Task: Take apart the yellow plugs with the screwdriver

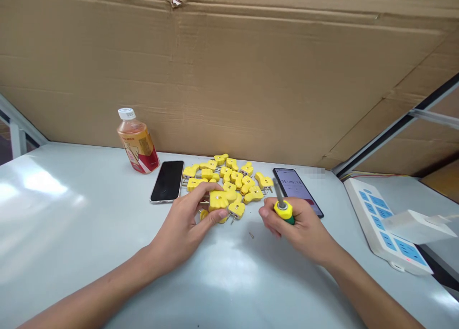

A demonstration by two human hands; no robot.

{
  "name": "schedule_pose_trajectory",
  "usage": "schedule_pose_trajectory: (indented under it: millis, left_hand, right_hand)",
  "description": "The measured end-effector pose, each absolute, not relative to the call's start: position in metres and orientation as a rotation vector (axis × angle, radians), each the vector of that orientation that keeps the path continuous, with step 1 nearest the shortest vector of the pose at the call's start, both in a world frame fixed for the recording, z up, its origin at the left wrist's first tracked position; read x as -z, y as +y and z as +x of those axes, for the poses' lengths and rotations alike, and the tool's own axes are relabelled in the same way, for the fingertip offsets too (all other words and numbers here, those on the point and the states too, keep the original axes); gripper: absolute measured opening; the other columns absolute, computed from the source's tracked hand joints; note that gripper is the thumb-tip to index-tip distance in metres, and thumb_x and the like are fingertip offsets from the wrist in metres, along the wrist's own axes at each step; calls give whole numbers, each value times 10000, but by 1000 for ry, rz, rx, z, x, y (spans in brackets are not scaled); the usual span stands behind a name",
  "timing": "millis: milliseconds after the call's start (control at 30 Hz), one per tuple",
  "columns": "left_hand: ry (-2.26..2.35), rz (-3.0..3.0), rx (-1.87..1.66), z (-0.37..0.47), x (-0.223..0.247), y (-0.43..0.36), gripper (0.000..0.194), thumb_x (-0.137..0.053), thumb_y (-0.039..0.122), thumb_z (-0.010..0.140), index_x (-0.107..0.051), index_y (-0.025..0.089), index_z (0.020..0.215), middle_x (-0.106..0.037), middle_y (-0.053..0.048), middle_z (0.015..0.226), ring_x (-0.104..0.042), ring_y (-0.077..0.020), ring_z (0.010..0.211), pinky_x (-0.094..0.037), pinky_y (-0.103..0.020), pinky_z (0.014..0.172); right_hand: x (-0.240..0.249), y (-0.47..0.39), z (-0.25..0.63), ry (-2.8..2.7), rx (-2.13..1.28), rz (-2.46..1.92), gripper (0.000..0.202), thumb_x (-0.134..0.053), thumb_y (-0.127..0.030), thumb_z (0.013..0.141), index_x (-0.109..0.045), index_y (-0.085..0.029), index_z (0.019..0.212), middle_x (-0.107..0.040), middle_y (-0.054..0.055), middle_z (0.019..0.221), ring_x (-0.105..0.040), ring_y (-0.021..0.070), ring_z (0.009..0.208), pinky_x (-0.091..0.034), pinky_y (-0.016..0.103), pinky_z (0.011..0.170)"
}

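Note:
My left hand [186,224] pinches a yellow plug [217,201] between thumb and fingers, just above the white table [71,224]. My right hand [301,228] grips a screwdriver [283,207] with a yellow and green handle, its metal shaft pointing up and away. The two hands are a short way apart. Behind them lies a pile of several yellow plugs [233,176] with metal prongs. A small screw [251,235] lies loose on the table between my hands.
A black phone [168,180] lies left of the pile, and a second phone [297,188] with a lit timer screen lies right of it. A drink bottle [137,147] stands at the back left. A white power strip [387,224] with a plugged adapter sits right. Cardboard [229,71] walls the back.

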State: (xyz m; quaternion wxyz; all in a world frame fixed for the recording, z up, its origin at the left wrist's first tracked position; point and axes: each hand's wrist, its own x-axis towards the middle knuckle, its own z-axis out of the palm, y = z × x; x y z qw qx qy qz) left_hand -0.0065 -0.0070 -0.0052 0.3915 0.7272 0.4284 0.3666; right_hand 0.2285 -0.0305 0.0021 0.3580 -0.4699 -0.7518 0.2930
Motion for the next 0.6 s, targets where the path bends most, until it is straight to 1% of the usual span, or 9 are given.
schedule_pose_trajectory:
  millis: [33, 100, 167, 233, 267, 333, 400, 500, 600]
  left_hand:
    - [1039, 1857, -913, -6, 5, -8, 276, -642, 405, 931, -623, 233, 1145, -716, -29, 976, -663, -209, 842, -509, -326, 761]
    - [943, 1871, -866, -6, 5, -10, 256, -679, 386, 915, -632, 236, 1118, -721, -25, 988, -662, -209, 878, -510, -324, 792]
    - [853, 1856, -815, -5, 6, -11, 258, -712, 371, 897, -637, 233, 1102, -727, -24, 995, -664, -208, 898, -518, -320, 813]
    - [774, 1822, -785, -5, 7, -12, 280, -749, 353, 874, -642, 227, 1100, -737, -28, 1026, -669, -208, 929, -528, -322, 850]
    - [742, 1805, -776, -4, 8, -11, 294, -768, 350, 862, -647, 225, 1098, -740, -31, 1040, -671, -210, 942, -532, -323, 861]
    - [702, 1775, -760, -4, 10, -11, 349, -826, 366, 812, -660, 218, 1081, -744, -31, 1030, -674, -213, 936, -537, -319, 853]
    - [696, 1762, -733, -4, 11, -11, 388, -858, 393, 776, -668, 207, 1058, -739, -18, 927, -671, -207, 867, -535, -307, 797]
    - [715, 1777, -694, -4, 11, -11, 388, -871, 418, 755, -673, 192, 1001, -717, -5, 833, -652, -193, 783, -518, -288, 726]
    - [712, 1801, -675, -5, 8, -13, 374, -888, 389, 745, -681, 190, 985, -725, -14, 888, -652, -185, 788, -517, -275, 720]
  right_hand:
    - [0, -32, 226, -1905, -721, -1191, 431, -485, -472, 1020, -517, -228, 666, -494, -38, 579, -424, 119, 503, -362, 262, 496]
    - [4, -34, 222, -1865, -657, -1155, 388, -564, -555, 984, -642, -215, 814, -581, -16, 655, -476, 130, 541, -404, 270, 533]
    - [8, -37, 217, -1852, -582, -1128, 411, -702, -617, 884, -686, -211, 947, -557, -35, 652, -458, 125, 536, -394, 256, 510]
    - [11, -39, 213, -1880, -522, -1089, 479, -778, -635, 812, -688, -211, 1015, -511, -61, 624, -436, 117, 521, -376, 236, 473]
    - [11, -40, 212, -1909, -502, -1055, 472, -780, -626, 817, -687, -211, 1023, -521, -59, 629, -448, 117, 528, -383, 231, 473]
    - [11, -40, 212, -1978, -489, -967, 377, -746, -565, 884, -688, -210, 997, -588, -34, 673, -485, 118, 558, -409, 232, 504]
    - [10, -40, 213, -2030, -475, -878, 279, -732, -477, 927, -684, -203, 948, -612, -23, 696, -489, 117, 570, -406, 237, 523]
    - [10, -42, 215, -2082, -430, -822, 208, -734, -384, 929, -669, -187, 930, -568, -27, 692, -463, 119, 575, -368, 242, 515]
    - [12, -45, 215, -2146, -376, -816, 174, -692, -339, 926, -652, -172, 956, -535, -28, 698, -435, 124, 571, -329, 248, 500]
